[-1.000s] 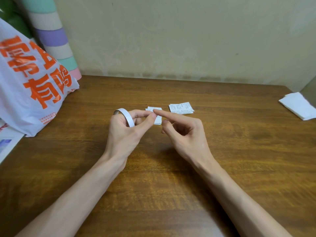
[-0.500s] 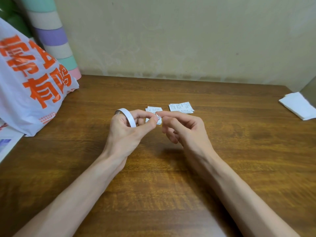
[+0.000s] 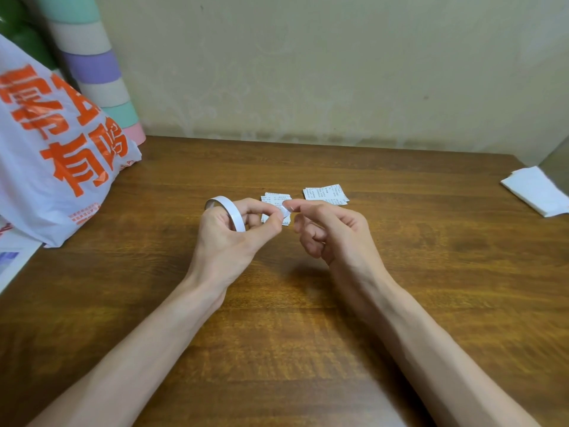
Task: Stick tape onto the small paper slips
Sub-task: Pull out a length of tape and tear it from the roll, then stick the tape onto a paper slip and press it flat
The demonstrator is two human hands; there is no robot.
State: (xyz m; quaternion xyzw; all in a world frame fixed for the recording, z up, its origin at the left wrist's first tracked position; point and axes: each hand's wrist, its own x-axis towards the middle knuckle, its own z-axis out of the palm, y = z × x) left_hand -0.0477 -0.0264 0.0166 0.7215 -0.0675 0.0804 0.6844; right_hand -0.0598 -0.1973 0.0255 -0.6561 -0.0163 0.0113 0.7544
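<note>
In the head view, the left hand [image 3: 228,238] is holding a thin white tape roll [image 3: 226,208] above the counter [image 3: 308,349]. Its grip is curling round the ring, so the roll is standing on edge with its free end facing the other hand. The right hand [image 3: 332,232] is pinching that tape end [image 3: 286,211] between thumb and forefinger. This grip is narrow, with the other fingers folding out of the way. I judge this to be the start of drawing off a short length. The end is looking soft and slightly curled, though it is too small to tell whether a backing layer is lifting.

Just behind the fingertips, 2 groups of small paper slips are lying flat on the counter. The near slips [image 3: 275,198] are partly hidden by the hands, and the far slips [image 3: 326,195] are lying just to their right. They are thin, square-cut pieces carrying fine grey print, like bits of a receipt, and are sitting within easy reach for taping.

The counter is showing a glossy brown wood grain. At the left, a crinkly white plastic bag [image 3: 55,155] with orange lettering is slumping beside a pastel-striped roll [image 3: 98,72]. At the far right, a folded white tissue [image 3: 535,192] is lying well apart.
</note>
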